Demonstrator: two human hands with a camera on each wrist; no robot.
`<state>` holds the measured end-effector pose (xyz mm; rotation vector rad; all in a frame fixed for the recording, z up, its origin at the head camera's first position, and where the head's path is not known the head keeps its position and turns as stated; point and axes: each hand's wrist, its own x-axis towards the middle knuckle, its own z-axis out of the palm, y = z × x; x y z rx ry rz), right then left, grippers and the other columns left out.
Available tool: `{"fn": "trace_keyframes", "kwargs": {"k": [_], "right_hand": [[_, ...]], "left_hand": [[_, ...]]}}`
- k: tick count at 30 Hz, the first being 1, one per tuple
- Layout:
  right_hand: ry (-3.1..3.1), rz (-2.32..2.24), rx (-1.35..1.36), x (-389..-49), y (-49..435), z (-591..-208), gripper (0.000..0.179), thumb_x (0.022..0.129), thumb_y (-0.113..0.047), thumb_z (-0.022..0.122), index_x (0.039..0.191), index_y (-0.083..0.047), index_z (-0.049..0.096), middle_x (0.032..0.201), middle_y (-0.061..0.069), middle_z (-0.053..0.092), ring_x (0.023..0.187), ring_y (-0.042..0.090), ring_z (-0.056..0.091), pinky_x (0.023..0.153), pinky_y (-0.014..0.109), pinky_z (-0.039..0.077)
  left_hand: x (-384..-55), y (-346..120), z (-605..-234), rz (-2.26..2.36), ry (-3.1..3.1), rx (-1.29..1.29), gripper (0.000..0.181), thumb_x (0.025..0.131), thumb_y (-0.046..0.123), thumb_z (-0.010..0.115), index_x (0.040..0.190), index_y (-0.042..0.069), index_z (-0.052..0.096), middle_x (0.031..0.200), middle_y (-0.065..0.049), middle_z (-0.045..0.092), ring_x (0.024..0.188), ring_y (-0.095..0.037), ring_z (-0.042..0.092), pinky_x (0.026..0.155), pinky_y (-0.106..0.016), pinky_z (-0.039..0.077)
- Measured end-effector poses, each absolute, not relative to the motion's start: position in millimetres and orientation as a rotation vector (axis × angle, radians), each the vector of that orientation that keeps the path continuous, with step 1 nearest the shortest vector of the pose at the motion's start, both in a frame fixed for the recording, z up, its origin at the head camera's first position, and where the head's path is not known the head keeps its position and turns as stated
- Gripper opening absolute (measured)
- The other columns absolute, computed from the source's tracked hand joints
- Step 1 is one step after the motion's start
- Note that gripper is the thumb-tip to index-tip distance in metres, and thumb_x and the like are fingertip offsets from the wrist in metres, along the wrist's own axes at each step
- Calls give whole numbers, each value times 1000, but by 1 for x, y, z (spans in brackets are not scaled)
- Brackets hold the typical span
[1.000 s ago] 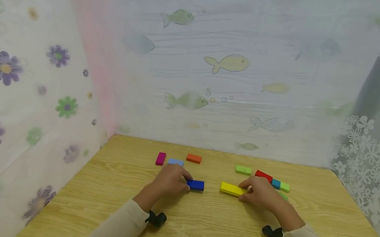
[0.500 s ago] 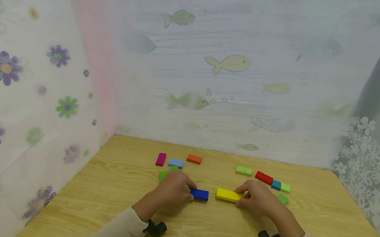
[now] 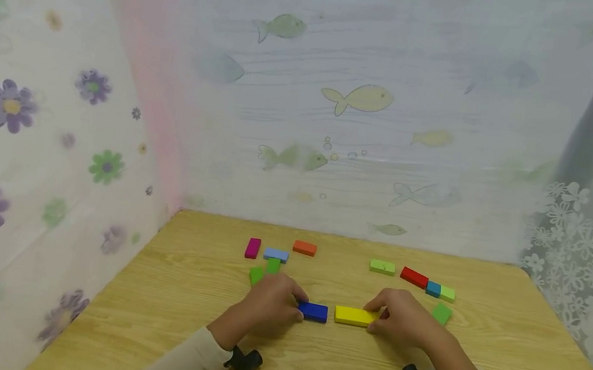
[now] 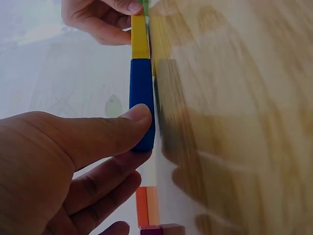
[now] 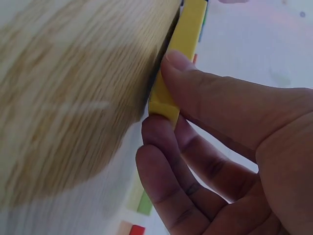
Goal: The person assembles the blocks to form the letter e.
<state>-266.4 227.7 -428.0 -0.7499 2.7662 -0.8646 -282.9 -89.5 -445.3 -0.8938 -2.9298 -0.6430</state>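
Observation:
My left hand (image 3: 274,299) pinches the left end of a dark blue block (image 3: 315,312) between thumb and fingers, just at the tabletop. Facing it, my right hand (image 3: 401,316) holds a longer yellow block (image 3: 351,316) by its right end. In the head view a narrow gap of wood lies between the two blocks, which are nearly in line. The left wrist view shows the thumb on the side of the blue block (image 4: 141,93), with the yellow block (image 4: 140,39) beyond it. In the right wrist view the thumb presses the yellow block (image 5: 181,49) and fingertips touch its end.
Behind my left hand lie two green blocks (image 3: 273,266), a light blue block (image 3: 276,255), a magenta block (image 3: 252,248) and an orange block (image 3: 304,248). At right are a lime block (image 3: 382,267), a red block (image 3: 414,277), a teal block (image 3: 433,289) and a green block (image 3: 441,313).
Both hands have drawn toward the near edge with their blocks. The blue block has moved right and the yellow one slightly left, narrowing the gap. Green blocks behind the left hand have come into view.

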Motion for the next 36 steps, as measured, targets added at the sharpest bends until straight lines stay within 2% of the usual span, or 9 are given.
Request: {"fn": "trace_keyframes", "kwargs": {"k": [9,12,17,36], "right_hand": [[2746,-856,-820,-265,224,-427,31,83,-13,86,113,-8,80,111,4,75,81,5,64,71,23,54],[2740,-861,-829,-265,222,-427,30,83,-12,87,112,-8,80,109,4,76,81,6,64,70,22,54],[2746,-854,-828,-264,220,-426,30,83,-11,87,112,-6,80,109,5,76,81,6,65,69,22,54],[2743,-853,-819,-263,217,-428,32,83,-13,87,113,-7,80,110,6,76,81,6,66,70,22,55]], "left_hand": [[-281,-86,-447,-638,-2937,-891,25,85,28,87,109,22,83,109,12,77,110,-10,68,95,-34,55],[-281,-86,-447,-718,-2956,-876,25,85,26,87,109,21,83,106,11,77,101,-6,69,89,-30,56],[-282,-86,-448,-910,-2976,-865,25,85,18,87,109,15,82,97,7,76,78,0,63,70,-21,53],[-285,-87,-452,-986,-2969,-878,25,85,17,86,110,15,82,96,7,77,79,1,65,71,-20,54]]}}
